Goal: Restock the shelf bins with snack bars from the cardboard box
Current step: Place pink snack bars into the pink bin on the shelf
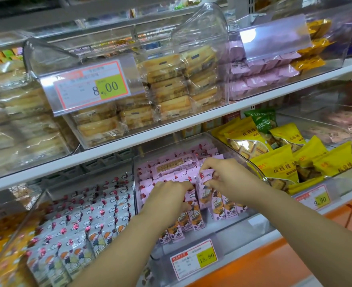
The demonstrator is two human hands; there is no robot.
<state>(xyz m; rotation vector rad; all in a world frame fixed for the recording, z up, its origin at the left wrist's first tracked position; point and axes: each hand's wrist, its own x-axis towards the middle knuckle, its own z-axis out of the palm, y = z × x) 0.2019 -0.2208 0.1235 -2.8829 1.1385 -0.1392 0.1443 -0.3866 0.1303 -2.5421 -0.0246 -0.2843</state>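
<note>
Snack bars (171, 170) in pink wrappers stand packed in the clear middle bin (229, 230) on the lower shelf. The left hand (166, 196) curls its fingers round front-row bars; the right hand (225, 176) pinches one upright.

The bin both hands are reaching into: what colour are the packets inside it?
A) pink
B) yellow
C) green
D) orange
A: the left hand and the right hand both grip pink packets inside the clear bin, while the yellow bags sit in the next bin to the right.
</note>
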